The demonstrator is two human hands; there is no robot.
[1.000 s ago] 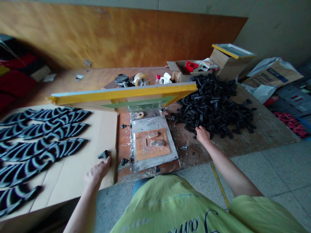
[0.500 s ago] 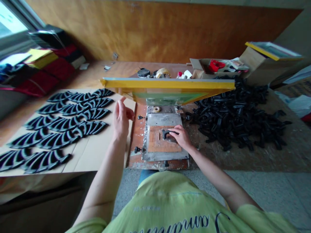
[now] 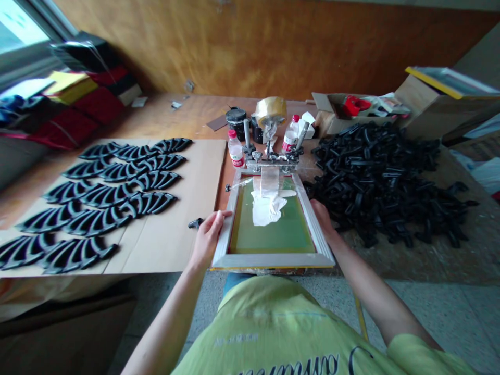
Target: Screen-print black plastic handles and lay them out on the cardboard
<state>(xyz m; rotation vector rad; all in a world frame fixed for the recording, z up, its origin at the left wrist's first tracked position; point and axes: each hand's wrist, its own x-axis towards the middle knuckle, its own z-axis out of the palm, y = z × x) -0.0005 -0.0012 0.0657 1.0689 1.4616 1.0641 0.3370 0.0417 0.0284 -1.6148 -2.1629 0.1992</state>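
A silver-edged screen-printing frame [image 3: 223, 229] lies lowered in front of me, its green mesh [image 3: 253, 240] facing up with white ink [image 3: 265, 208] on the middle. A clear squeegee blade [image 3: 269, 180] stands in the ink at the far end. At the frame's left edge, my left hand [image 3: 209, 234] is closed, with a small black plastic handle [image 3: 195, 223] sticking out from its fingers; its fingertips touch the frame. My right hand [image 3: 323, 219] is against the frame's right edge, its fingers mostly hidden. The jig underneath is covered.
Rows of black handles [image 3: 103, 221] lie on cardboard [image 3: 156, 239] at the left. A pile of black handles [image 3: 383, 182] is at the right. Behind the frame stand a metal clamp [image 3: 271, 162], a tape roll [image 3: 271, 110] and red-capped bottles [image 3: 236, 150].
The raised frame has come down flat over the jig. My right hand has left the handle on the jig for the frame's right side. My left hand has lowered to the left edge.
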